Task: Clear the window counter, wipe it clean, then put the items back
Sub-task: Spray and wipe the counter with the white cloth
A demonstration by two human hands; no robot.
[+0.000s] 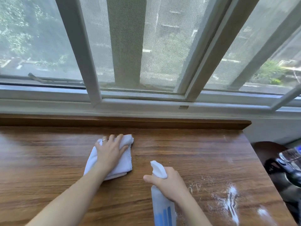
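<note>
- The left hand [110, 150] lay flat, fingers spread, pressing the cloth [109, 160] onto the tabletop [48, 160].
- The cloth was folded, soft and light; it would likely bunch if pinched, so a flat palm suits it. Its long axis ran from near the person up toward the window [146, 46].
- The right hand [169, 183] was wrapped round the neck of the bottle [161, 198], right of the cloth, its nozzle pointing up-left toward the cloth.
- The bottle looked light, rigid plastic, possibly slick when wet.
- Foam [231, 201] streaked the tabletop well right of the cloth.
</note>
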